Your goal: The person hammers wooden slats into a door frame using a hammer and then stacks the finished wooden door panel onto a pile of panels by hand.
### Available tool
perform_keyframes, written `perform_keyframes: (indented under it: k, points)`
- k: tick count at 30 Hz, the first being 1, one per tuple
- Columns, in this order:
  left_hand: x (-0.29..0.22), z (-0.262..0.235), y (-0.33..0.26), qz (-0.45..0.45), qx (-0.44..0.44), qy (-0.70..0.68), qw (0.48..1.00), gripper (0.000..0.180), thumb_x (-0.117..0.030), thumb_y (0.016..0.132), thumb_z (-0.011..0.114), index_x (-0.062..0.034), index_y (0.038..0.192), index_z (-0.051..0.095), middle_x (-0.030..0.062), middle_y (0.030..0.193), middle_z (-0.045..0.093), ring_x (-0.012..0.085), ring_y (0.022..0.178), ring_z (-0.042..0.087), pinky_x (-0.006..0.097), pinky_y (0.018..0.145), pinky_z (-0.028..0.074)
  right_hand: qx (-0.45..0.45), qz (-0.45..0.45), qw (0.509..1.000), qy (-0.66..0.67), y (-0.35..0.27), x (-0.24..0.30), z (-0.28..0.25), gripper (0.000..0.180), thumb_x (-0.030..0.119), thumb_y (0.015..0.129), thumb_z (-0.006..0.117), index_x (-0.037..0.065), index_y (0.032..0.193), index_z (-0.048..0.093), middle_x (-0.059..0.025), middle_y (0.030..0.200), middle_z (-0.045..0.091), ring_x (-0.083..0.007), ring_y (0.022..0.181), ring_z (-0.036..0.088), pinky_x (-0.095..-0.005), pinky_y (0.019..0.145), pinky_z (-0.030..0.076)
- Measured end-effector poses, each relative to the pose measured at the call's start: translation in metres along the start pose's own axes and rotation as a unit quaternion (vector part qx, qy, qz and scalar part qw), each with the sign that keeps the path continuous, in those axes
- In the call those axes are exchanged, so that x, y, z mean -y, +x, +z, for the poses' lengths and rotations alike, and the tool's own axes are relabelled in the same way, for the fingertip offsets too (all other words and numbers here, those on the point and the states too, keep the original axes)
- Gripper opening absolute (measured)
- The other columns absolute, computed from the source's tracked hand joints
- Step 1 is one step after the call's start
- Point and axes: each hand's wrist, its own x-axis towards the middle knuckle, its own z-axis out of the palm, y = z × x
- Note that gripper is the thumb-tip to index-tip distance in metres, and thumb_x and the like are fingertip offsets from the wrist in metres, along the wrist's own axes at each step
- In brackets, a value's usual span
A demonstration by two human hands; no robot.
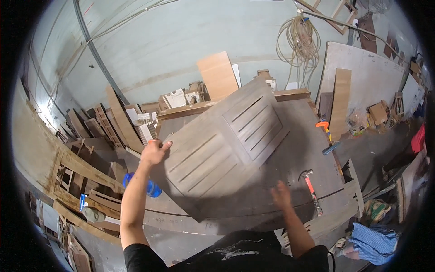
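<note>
A grey wooden door panel [231,154] with two slotted sections lies tilted over the workbench [294,136]. My left hand [155,152] is closed on its left corner, thumb toward the panel. A small bit of orange shows by those fingers; I cannot make out what it is. Lower right of the panel, my right hand [282,195] hangs above the bench, apart from the panel. It is blurred, but its fingers look spread and nothing shows in them. Nearest to it lies a claw hammer [311,190] with a red handle.
An orange-handled tool [324,125] lies on the bench's right edge beside a blue-headed one [331,148]. A blue plastic container [154,188] is by my left forearm. Boards [122,118] lean along the left wall. A coiled hose [299,41] hangs behind the bench.
</note>
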Motion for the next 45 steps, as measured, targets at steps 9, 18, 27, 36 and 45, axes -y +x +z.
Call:
perform_keyframes:
  k: [9, 18, 27, 36, 45]
  points:
    - [0.056, 0.149, -0.044, -0.092, 0.129, -0.228, 0.961, 0.057, -0.053, 0.096, 0.057, 0.0016, 0.112, 0.066, 0.0133, 0.087, 0.066, 0.0224, 0.084, 0.061, 0.038, 0.079, 0.049, 0.039, 0.206, 0.860, 0.466, -0.027, 0.051, 0.103, 0.074, 0.039, 0.099, 0.054, -0.003, 0.150, 0.022, -0.0197, 0.148, 0.040, -0.0303, 0.132, 0.043, -0.0404, 0.110, 0.033]
    - [0.033, 0.253, -0.181, -0.166, 0.190, -0.438, 0.863, 0.071, -0.034, 0.092, 0.068, -0.0061, 0.150, 0.037, 0.0120, 0.118, 0.065, 0.0214, 0.109, 0.059, 0.032, 0.096, 0.045, -0.045, 0.136, 0.921, 0.361, 0.028, -0.017, 0.041, 0.055, 0.017, 0.094, 0.067, 0.006, 0.142, 0.044, -0.0119, 0.131, 0.056, -0.0206, 0.111, 0.056, -0.0356, 0.095, 0.047]
    - [0.036, 0.282, -0.230, -0.145, 0.203, -0.162, 0.955, 0.072, -0.042, 0.077, 0.074, -0.0105, 0.138, 0.054, 0.0167, 0.159, 0.020, 0.0391, 0.144, 0.021, 0.064, 0.115, 0.007, -0.094, 0.034, 0.995, 0.007, 0.020, -0.058, 0.030, 0.052, 0.023, 0.080, 0.079, 0.013, 0.129, 0.063, -0.0165, 0.133, 0.052, -0.0306, 0.120, 0.053, -0.0413, 0.101, 0.046]
    - [0.043, 0.274, -0.300, -0.015, 0.104, -0.086, 0.991, 0.072, -0.042, 0.083, 0.072, -0.0087, 0.143, 0.047, 0.0127, 0.157, 0.031, 0.0322, 0.149, 0.018, 0.061, 0.118, -0.001, 0.025, 0.023, 0.982, -0.185, -0.101, -0.028, -0.022, 0.065, 0.049, 0.085, 0.066, 0.015, 0.139, 0.055, -0.0126, 0.146, 0.044, -0.0347, 0.139, 0.034, -0.0593, 0.114, 0.018]
    - [0.059, 0.278, -0.288, -0.026, 0.036, -0.128, 0.991, 0.035, -0.030, 0.088, 0.069, -0.0140, 0.119, 0.070, 0.0046, 0.133, 0.060, 0.0292, 0.136, 0.040, 0.055, 0.118, 0.012, -0.037, -0.014, 0.987, -0.155, -0.130, -0.039, -0.022, 0.039, 0.036, 0.089, 0.065, 0.021, 0.126, 0.067, -0.0056, 0.147, 0.047, -0.0322, 0.142, 0.033, -0.0578, 0.116, 0.014]
